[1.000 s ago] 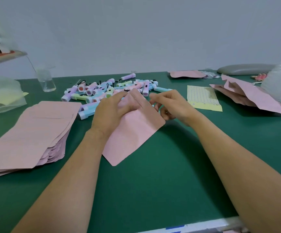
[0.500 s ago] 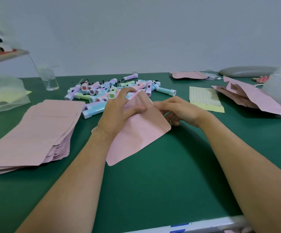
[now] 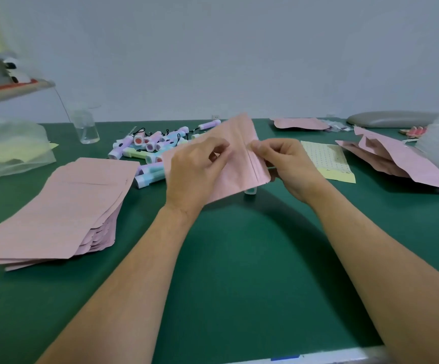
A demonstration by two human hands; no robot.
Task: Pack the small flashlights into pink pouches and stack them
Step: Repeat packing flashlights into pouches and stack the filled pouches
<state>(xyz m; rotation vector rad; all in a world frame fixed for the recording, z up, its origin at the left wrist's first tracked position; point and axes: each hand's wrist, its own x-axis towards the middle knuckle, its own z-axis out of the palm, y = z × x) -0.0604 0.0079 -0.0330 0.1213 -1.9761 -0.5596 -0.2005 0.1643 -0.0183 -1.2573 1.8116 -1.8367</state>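
1. Since half a second ago, both hands have raised the pink pouch (image 3: 239, 164) off the green table (image 3: 239, 271). It was lying flat there, and now it hangs tilted in the air.
2. My left hand (image 3: 197, 172) pinches the pouch near its middle and my right hand (image 3: 289, 164) pinches the strip at its right end. All fingers are curled, none spread.
3. The zip line runs from far to near along that right end, so the mouth faces my right hand and the long axis goes left to right.
4. The pile of flashlights (image 3: 155, 145) lies far left, behind my left hand, which is nearer to it. One flashlight (image 3: 249, 191) sits on the table just under the pouch's near right corner, closer to my right hand.
5. I judge that this one should enter from the right, along the long axis. I cannot tell if the pouch is already filled.
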